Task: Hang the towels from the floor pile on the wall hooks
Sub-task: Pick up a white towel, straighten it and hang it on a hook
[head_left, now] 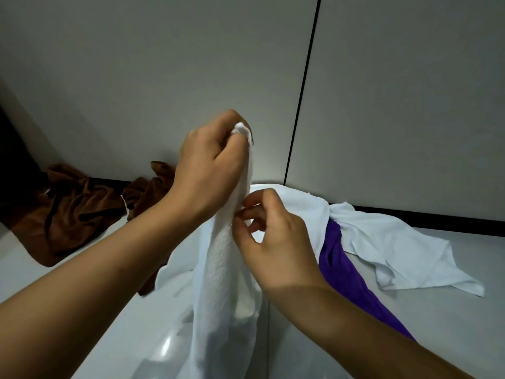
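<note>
While the left hand grips the bunched top of a white terry-cloth towel at the centre of the frame, fingers curled round the fabric, the right hand pinches an edge of the same towel just below, thumb and fingertips closed on the cloth. The towel hangs in a long fold from the raised hand down toward the lower middle of the frame, in front of a plain grey panelled wall crossed by a thin dark vertical seam. No writing or label can be read on any fabric. On the glossy pale grey floor at right lies a second crumpled white towel, spread over a purple cloth that runs toward the lower right behind the right forearm. At left, against the foot of the wall, a rumpled brown towel sits in a heap, partly hidden by the left forearm.
</note>
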